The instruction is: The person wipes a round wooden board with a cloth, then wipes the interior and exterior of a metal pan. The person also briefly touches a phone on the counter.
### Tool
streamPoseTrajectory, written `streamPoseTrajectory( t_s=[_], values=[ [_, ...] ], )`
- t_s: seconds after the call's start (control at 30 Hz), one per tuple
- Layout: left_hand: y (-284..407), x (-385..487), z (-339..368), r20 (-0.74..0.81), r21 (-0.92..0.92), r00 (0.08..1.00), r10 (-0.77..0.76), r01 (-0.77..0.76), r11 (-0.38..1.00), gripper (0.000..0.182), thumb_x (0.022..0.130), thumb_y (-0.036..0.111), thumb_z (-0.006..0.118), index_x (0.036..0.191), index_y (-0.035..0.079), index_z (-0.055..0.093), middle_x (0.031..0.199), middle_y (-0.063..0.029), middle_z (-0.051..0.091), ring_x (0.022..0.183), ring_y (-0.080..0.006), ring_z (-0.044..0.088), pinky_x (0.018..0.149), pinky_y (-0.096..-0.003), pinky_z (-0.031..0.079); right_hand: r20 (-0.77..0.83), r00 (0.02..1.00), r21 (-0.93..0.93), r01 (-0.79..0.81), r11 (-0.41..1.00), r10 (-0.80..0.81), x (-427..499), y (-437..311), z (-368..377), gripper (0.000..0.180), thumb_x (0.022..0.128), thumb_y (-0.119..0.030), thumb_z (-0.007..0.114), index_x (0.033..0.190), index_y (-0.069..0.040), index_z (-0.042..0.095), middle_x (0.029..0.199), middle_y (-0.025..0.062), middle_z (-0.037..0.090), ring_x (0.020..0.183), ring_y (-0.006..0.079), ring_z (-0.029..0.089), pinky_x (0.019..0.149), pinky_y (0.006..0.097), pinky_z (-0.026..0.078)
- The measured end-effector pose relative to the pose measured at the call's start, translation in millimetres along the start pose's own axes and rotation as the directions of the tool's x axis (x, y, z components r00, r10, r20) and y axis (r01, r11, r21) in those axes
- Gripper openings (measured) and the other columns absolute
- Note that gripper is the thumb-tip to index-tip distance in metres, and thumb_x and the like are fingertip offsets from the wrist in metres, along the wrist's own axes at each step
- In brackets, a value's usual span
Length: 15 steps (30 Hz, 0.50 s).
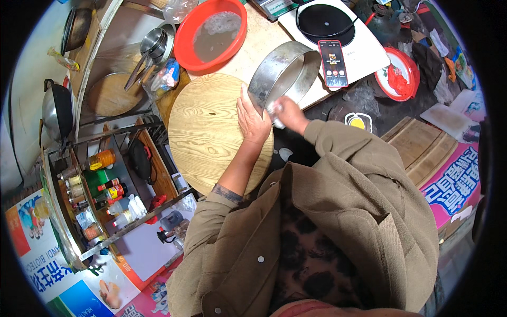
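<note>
A round metal ring like a steamer section [273, 73] is tilted on its side over the table edge, held by my left hand [253, 119] with the fingers along its outer wall. My right hand [291, 115] is at the ring's lower rim and grips a whitish cloth [276, 115]; motion blurs it. Beneath my left forearm lies a round wooden board [214, 123]. Behind the board stands a red plastic basin [182, 39] with cloudy, foamy water. A phone in a red case [333, 63] rests right of the ring, its screen lit.
A white appliance with a round black plate [372, 47] stands at the back right. Right of it is a red bucket with a basin on top [416, 79]. A rectangular wooden board [422, 150] lies at the right. Shelves with bottles [107, 158] and pans [150, 43] are at the left.
</note>
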<state>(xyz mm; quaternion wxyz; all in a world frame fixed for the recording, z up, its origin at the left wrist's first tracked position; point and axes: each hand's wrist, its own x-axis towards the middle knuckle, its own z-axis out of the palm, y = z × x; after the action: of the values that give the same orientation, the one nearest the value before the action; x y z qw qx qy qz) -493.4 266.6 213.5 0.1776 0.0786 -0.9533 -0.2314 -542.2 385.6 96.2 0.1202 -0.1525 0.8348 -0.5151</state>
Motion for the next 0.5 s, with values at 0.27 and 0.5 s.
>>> streamPoseTrajectory(
  t_s=[0.27,0.5],
  values=[
    [0,0,-8,0.021,0.009,1.0,0.01,-0.01,1.0,0.094,0.076,0.002,0.066,0.156,-0.001,0.018,0.133,-0.0324,0.045,0.121,-0.0501,0.048,0.105,-0.0519,0.041,0.138,0.914,-0.519,0.395,0.758,-0.381,15,46,-56,0.009,0.085,-0.008,0.058,0.093,-0.008,0.06,0.095,0.0134,0.057,0.093,0.0342,0.061,0.079,0.0468,0.047],
    [-19,-36,9,0.116,-0.305,0.968,-0.221,0.246,0.92,0.12,0.073,0.02,0.087,0.159,0.0,0.006,0.139,-0.0283,0.039,0.125,-0.0418,0.05,0.105,-0.0488,0.043,-0.03,0.945,-0.439,0.281,0.854,-0.327,17,50,-53,0.013,0.086,-0.01,0.065,0.098,-0.008,0.062,0.097,0.0137,0.057,0.097,0.0348,0.06,0.08,0.0474,0.048]
  ],
)
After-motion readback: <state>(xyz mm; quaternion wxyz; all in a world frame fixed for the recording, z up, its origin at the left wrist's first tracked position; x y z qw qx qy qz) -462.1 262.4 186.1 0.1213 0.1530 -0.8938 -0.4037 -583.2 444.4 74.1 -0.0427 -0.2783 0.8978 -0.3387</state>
